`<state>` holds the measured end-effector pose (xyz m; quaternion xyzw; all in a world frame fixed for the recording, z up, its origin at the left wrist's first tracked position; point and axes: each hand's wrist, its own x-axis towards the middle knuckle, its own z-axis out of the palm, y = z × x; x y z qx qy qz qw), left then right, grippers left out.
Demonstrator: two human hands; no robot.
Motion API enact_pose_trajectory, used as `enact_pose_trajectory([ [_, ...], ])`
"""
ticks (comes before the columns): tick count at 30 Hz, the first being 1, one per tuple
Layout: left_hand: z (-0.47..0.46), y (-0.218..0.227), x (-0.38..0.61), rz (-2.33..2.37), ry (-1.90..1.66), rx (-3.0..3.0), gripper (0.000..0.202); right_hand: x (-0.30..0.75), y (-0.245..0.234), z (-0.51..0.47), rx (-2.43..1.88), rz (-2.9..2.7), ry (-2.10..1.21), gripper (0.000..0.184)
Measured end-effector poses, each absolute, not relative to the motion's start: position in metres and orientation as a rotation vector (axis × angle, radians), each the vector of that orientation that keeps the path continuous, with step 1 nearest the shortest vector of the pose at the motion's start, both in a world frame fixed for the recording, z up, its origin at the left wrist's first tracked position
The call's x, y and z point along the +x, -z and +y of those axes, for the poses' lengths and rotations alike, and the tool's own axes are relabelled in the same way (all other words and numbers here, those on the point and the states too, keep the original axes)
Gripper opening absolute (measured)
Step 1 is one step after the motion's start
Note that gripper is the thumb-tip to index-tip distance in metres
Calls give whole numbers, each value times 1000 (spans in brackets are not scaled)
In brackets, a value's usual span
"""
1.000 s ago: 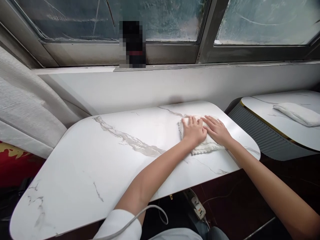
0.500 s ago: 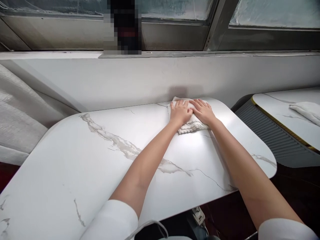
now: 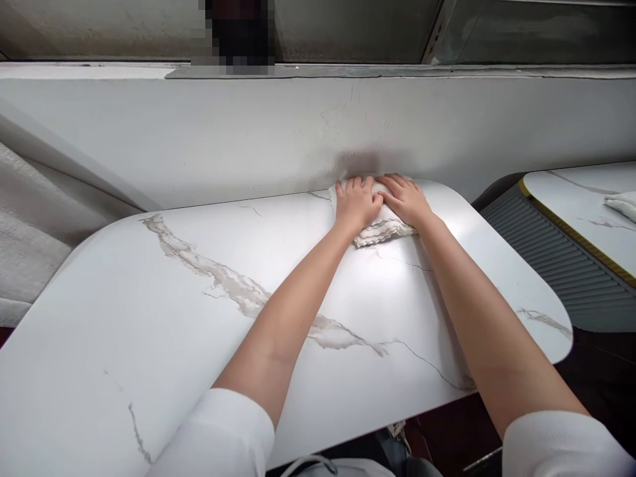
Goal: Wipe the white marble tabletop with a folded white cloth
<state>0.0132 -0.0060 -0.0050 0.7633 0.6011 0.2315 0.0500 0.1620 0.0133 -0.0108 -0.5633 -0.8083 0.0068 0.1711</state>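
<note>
Fingers point(image 3: 354, 189) of the left hand point(image 3: 356, 207) and right hand point(image 3: 405, 199) lie flat, unclenched, pressing the cloth point(image 3: 385, 230) at the table's point(image 3: 149, 318) far edge by the wall point(image 3: 248, 146). Wiping seems at full reach; a next pass calls for even pressure from 2 palms

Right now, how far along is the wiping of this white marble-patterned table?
Done: hard to judge. The white marble-patterned table shows no spills and shines just in front of the hands. In hand: the left hand and right hand press a crumpled white cloth at the far edge, against the white wall. Remaining: probably the wide left part, far from the cloth.
</note>
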Motion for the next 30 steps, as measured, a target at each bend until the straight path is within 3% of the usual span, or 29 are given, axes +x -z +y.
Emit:
enact_pose_trajectory([
  [19,-74,-1,0,1829,-634,2332,40,151,7,-57,-1681,-2335,-75,55],
  [30,-196,1,-26,1811,-508,2494,45,132,9,-179,-1656,-2390,-16,55],
])
